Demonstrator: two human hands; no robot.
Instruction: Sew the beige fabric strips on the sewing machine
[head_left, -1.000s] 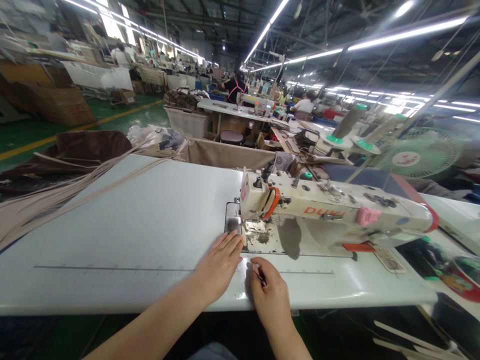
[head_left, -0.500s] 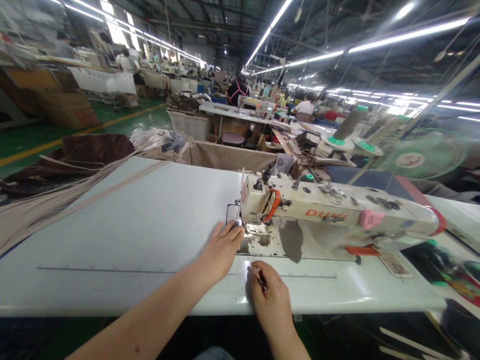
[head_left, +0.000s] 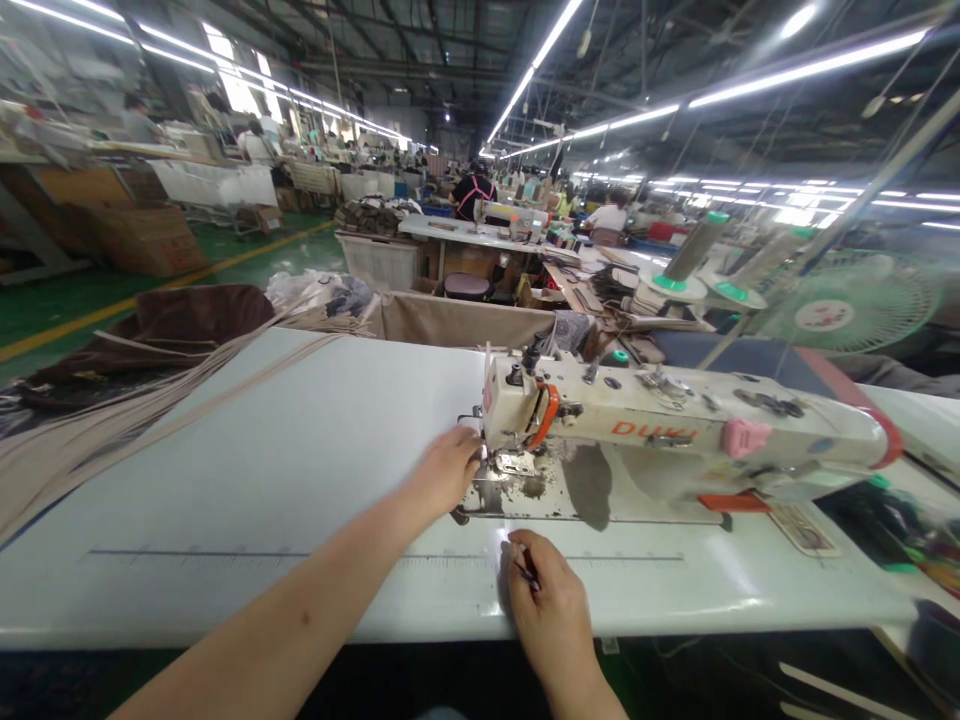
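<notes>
A white sewing machine (head_left: 637, 420) with an orange lever guard stands on the pale table. My left hand (head_left: 448, 468) is at its needle end, just left of the metal needle plate (head_left: 515, 463). The fingers of that hand are bent and drawn together beside the presser foot; whatever is between the fingertips is hidden. Near the table's front edge my right hand (head_left: 551, 595) rests, curled around a small dark slender tool (head_left: 527, 576). Most of this tool is covered by the fingers, so its kind does not show.
Long beige strips (head_left: 157, 400) hang over the table's left side, beside brown cloth (head_left: 202, 312). Behind the table is a beige fabric-lined bin (head_left: 465, 322). Thread cones (head_left: 696, 250) and a green fan (head_left: 832, 310) stand at the back right. A person (head_left: 474, 190) works farther off.
My left hand has gone from lying flat with fingers stretched to bent fingers, a little higher beside the needle area. The right hand keeps its hold on the tool. The view has shifted slightly.
</notes>
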